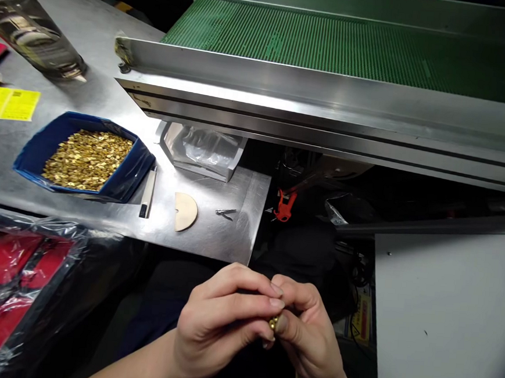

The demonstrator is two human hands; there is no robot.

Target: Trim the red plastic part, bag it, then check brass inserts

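A small, shiny gold-coloured metal piece shows between the fingertips of my two hands, low in the view and in front of my lap. My left hand is closed in a pinch on its left side. From the other side, the thumb and bent fingers of my right hand close on the same piece. Most of it is hidden by the fingers, so its exact kind cannot be made out. A blue bin on the metal table holds a heap of small gold-coloured metal pieces.
Beside the bin lie a white-handled tool, a pale half-round disc and nail clippers. A grey tray holds clear bags. A green conveyor belt crosses behind. Red packs are lower left, a bottle upper left.
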